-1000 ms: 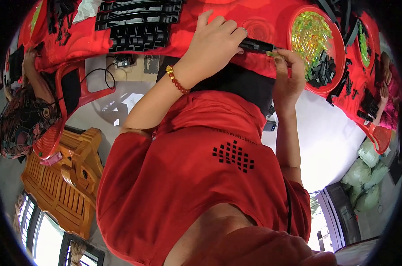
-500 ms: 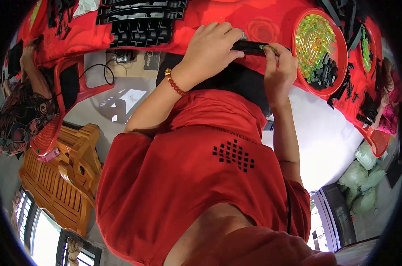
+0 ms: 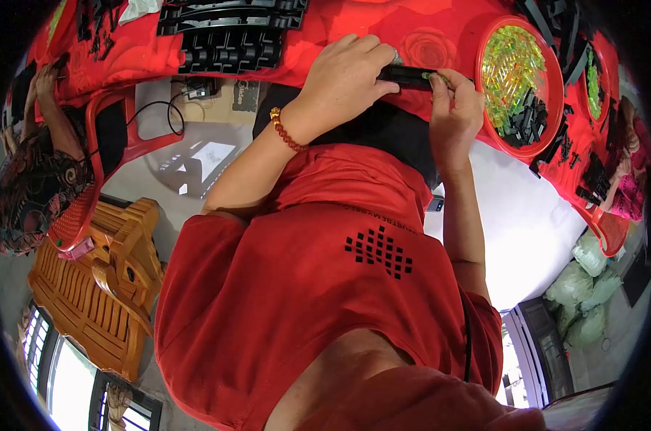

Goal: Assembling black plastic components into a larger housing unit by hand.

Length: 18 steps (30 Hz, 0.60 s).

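Note:
My left hand point(image 3: 348, 80), a red bead bracelet at its wrist, is closed on a slim black plastic bar point(image 3: 409, 77) lying crosswise at the table's near edge. The fingers of that hand cover the bar's left part. At its right part, my right hand point(image 3: 456, 108) is closed in a pinch, thumb against forefinger. A small green piece point(image 3: 427, 75) shows at those fingertips, against the bar; most of it is hidden. Just right of my right hand, a round red tray point(image 3: 486, 115) holds many clear yellow-green tubes point(image 3: 511, 61) and small black plastic parts point(image 3: 523, 121).
Black ribbed plastic racks point(image 3: 231, 47) lie on the red tablecloth point(image 3: 427, 21) at the far left. Loose black parts point(image 3: 566, 147) are scattered beyond the tray. Other people's hands point(image 3: 47, 85) work at the left end. A red chair point(image 3: 95, 136) and a wooden bench point(image 3: 88, 302) stand left.
Both hands keep their hold on the bar and have barely shifted. The green piece shows a little less at my right fingertips. The person at the left has moved their hands.

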Each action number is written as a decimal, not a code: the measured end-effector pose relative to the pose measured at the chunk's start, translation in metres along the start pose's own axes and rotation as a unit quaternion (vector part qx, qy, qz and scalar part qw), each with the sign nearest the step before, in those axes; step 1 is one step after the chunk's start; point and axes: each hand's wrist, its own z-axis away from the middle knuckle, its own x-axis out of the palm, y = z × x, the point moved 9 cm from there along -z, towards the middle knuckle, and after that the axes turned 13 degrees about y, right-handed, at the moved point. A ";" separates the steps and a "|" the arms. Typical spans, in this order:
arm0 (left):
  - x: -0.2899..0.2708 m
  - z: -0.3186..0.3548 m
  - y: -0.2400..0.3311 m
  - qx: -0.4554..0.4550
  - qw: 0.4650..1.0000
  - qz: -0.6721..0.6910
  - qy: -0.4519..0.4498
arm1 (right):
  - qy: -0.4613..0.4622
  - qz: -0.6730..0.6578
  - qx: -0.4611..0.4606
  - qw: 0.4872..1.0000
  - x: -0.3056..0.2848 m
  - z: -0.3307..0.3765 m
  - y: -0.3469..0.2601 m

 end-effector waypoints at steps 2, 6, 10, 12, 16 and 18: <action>0.001 0.000 -0.001 -0.002 1.000 -0.006 -0.008 | -0.002 0.003 -0.001 1.000 0.001 0.000 0.000; 0.001 0.000 -0.002 0.003 1.000 0.000 -0.003 | 0.001 0.004 -0.019 1.000 0.001 -0.002 -0.003; 0.003 -0.001 -0.003 -0.002 1.000 0.005 -0.004 | -0.011 0.011 -0.017 1.000 0.003 -0.002 -0.003; 0.003 -0.002 -0.003 -0.005 1.000 0.009 -0.005 | -0.013 0.021 -0.027 0.999 0.004 -0.002 -0.004; 0.005 -0.001 -0.005 -0.012 1.000 0.003 -0.012 | -0.002 0.010 -0.032 0.999 0.004 -0.003 -0.007; 0.004 0.000 -0.005 -0.015 1.000 0.003 -0.011 | 0.002 -0.004 -0.047 0.999 0.004 -0.003 -0.009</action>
